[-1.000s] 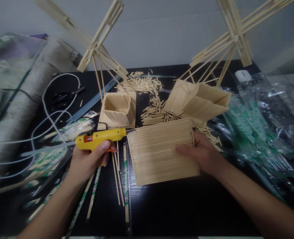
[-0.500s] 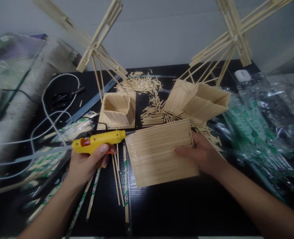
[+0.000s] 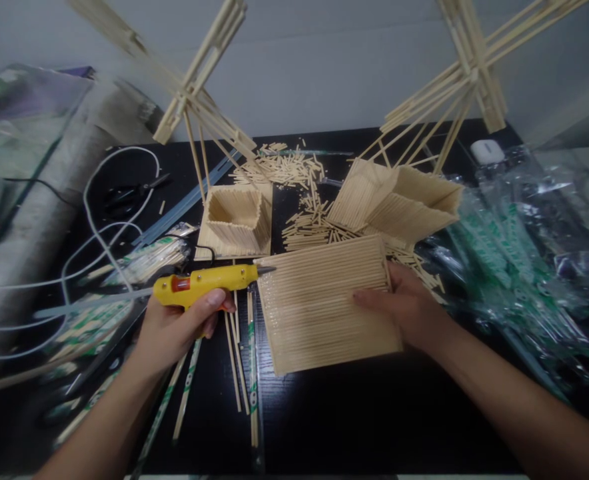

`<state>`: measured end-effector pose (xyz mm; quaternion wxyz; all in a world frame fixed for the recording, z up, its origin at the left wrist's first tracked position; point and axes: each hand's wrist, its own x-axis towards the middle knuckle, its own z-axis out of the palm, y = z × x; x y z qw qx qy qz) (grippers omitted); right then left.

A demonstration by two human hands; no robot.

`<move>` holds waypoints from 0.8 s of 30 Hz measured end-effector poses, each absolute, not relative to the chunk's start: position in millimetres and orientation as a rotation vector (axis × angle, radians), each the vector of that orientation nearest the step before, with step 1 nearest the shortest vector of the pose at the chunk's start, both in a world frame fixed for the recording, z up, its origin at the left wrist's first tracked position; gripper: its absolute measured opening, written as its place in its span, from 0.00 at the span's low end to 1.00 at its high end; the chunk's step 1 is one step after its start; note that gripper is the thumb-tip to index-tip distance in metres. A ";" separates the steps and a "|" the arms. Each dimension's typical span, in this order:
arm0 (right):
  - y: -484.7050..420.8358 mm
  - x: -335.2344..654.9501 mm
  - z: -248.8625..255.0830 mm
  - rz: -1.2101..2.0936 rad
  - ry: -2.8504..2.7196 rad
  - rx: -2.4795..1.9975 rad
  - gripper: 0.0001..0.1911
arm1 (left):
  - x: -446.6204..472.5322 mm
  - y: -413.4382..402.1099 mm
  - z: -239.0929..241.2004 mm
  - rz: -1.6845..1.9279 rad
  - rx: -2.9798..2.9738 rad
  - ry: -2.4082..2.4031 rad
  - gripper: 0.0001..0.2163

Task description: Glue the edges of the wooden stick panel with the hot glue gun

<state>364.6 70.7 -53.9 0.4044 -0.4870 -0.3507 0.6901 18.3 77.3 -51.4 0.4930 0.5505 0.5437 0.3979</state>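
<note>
A yellow hot glue gun (image 3: 214, 279) is gripped in my left hand (image 3: 184, 328), its thumb along the side and its fingers round the handle. The nozzle points right and overlaps the top left corner of a panel of wooden sticks (image 3: 324, 307); whether it touches I cannot tell. Shiny glue shows along the panel's left edge. My right hand (image 3: 409, 303) pinches the panel at its right edge, thumb on the near face and the other fingers behind. Behind the panel stands a stick-built model with a square box (image 3: 239, 217) on a flat base.
A second stick model (image 3: 399, 200) leans at the right, below crossed blades. Short cut sticks (image 3: 284, 167) lie heaped at the back. Plastic wrappers (image 3: 519, 247) cover the right side. Scissors (image 3: 134, 193), a white cable (image 3: 89, 200) and wrapped chopsticks (image 3: 252, 373) lie at the left and front.
The glue gun has moved slightly right, so its nozzle now shows in front of the panel's top left corner. The panel has shifted a little right and up.
</note>
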 end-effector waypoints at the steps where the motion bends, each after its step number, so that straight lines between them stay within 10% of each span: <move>1: 70.9 364.8 -54.5 1.736 -0.883 -1.237 0.16 | 17.7 77.5 -51.0 0.942 1.353 1.312 0.19; 24: 73.4 365.4 -55.6 1.726 -0.824 -1.297 0.19 | 6.8 78.8 -53.6 0.774 1.410 1.289 0.19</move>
